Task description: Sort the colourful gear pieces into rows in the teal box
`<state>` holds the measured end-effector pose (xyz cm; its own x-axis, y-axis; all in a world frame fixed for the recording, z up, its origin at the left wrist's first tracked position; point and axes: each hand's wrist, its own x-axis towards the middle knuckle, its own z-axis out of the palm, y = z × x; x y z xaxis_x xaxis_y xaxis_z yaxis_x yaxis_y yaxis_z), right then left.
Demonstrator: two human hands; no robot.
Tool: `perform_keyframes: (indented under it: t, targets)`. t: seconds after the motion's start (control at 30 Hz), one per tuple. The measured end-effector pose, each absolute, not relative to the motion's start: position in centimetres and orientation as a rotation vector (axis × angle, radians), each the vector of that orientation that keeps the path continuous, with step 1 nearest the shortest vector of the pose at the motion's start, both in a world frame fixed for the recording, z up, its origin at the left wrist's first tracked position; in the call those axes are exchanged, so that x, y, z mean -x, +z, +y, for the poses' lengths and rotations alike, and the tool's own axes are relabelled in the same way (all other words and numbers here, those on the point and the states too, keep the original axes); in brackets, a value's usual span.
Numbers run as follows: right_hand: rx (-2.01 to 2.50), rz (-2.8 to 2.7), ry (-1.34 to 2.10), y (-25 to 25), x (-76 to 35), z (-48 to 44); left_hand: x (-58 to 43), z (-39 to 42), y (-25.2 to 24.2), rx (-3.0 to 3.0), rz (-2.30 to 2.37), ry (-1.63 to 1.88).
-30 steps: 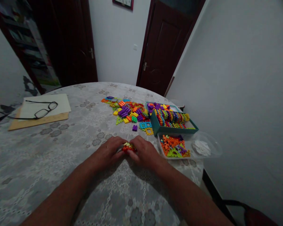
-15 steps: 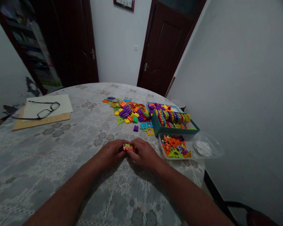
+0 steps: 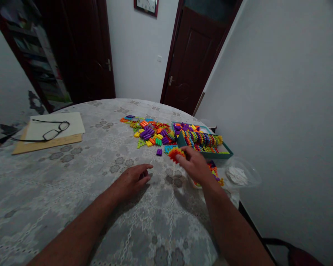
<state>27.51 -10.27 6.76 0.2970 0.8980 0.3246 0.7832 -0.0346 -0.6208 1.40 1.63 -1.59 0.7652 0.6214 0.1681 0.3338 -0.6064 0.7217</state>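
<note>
My right hand (image 3: 194, 162) is closed on a red and yellow toothed gear-like toy piece (image 3: 177, 155), held by its edge between thumb and fingers. It is raised above the table near the green box (image 3: 208, 154), and my forearm partly covers the clear plastic tub of orange, green and purple pieces (image 3: 218, 177). My left hand (image 3: 134, 179) rests on the tablecloth, thumb and forefinger apart, with nothing between them. Beyond both hands lies a pile of coloured plastic building pieces (image 3: 152, 131). One purple piece (image 3: 159, 152) sits apart at its near edge.
Inside the green box lie rows of stacked multicoloured gear pieces (image 3: 201, 137). A clear lid (image 3: 251, 171) with white bits (image 3: 237, 175) is at the right. Black glasses (image 3: 54, 133) rest on paper (image 3: 72, 122) at the left. The patterned tablecloth (image 3: 100, 184) covers the round table.
My right hand has moved away from my left, rightward and farther across the table, carrying the toothed piece that both hands held before. My left hand has let go and stayed in place.
</note>
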Motion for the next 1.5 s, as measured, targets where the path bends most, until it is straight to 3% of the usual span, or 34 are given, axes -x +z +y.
perform_keyframes:
  t: [0.17,0.4,0.63,0.9,1.03,1.13,1.27,1.5]
  targets:
    - [2.233,-1.170,-0.271,9.2,-35.0,-8.4,-1.5,1.6,-1.8,-2.320,0.740,0.450]
    - [2.701,-1.207,-0.139,8.1,-39.0,-4.7,-1.4,1.6,-1.8,-2.371,0.769,0.348]
    - [2.646,-1.345,0.016,7.6,-39.5,-3.5,-1.4,1.4,-1.6,-2.393,0.761,0.361]
    - [2.654,-1.318,-0.063,7.0,-38.9,-4.1,-1.3,1.1,-1.7,-2.406,0.736,0.409]
    - [2.593,-1.230,-0.322,7.2,-37.1,-5.0,-1.4,1.1,-1.8,-2.443,0.733,0.376]
    - [2.280,-1.404,-0.499,6.6,-33.9,-5.5,-1.5,1.2,-1.8,-2.445,0.719,0.381]
    - [1.994,-1.768,-0.316,4.0,-27.8,-5.2,-1.4,1.1,-1.9,-2.438,0.732,0.408]
    - [2.459,-1.619,-0.077,0.6,-22.7,-1.5,-1.3,2.0,-2.7,-2.454,0.877,0.569]
